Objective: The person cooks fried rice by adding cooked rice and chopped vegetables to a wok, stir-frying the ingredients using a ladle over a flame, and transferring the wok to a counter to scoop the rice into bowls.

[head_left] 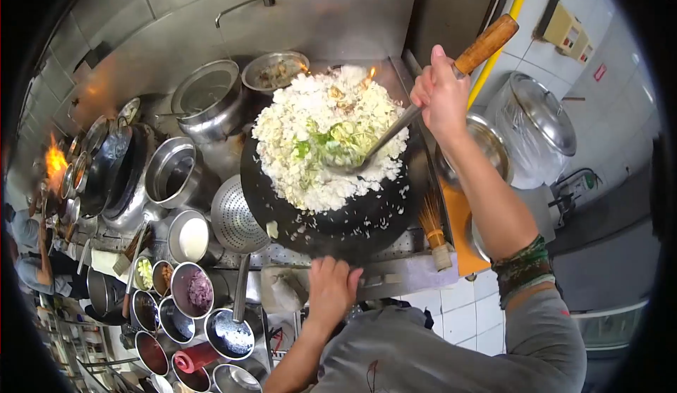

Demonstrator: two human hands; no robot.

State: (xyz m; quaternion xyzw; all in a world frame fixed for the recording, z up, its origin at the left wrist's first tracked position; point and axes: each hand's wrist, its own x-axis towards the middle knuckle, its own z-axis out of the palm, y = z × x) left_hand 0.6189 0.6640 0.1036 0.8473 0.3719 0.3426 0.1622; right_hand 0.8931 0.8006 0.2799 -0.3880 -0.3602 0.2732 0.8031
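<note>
My right hand (pixel 446 97) is closed round the long ladle (pixel 400 123) just below its wooden handle end. The ladle's bowl rests in a big heap of white rice (pixel 303 118) with green leaves and yellowish bits. The rice fills much of a large black wok (pixel 331 234), and loose grains stick to the near side. At the wok's near rim is my left hand (pixel 330 287), its thumb spread and its fingertips bent at the edge; whether they grip a cloth or the rim is hidden. Small flames show behind the rice.
Left of the wok lie a perforated strainer (pixel 236 213), metal pots (pixel 173 174) and several bowls, one with chopped purple onion (pixel 200 288). A bamboo brush (pixel 434 234) lies to the right, near a lidded pot (pixel 539 114). Another person (pixel 32 259) stands far left by a flame.
</note>
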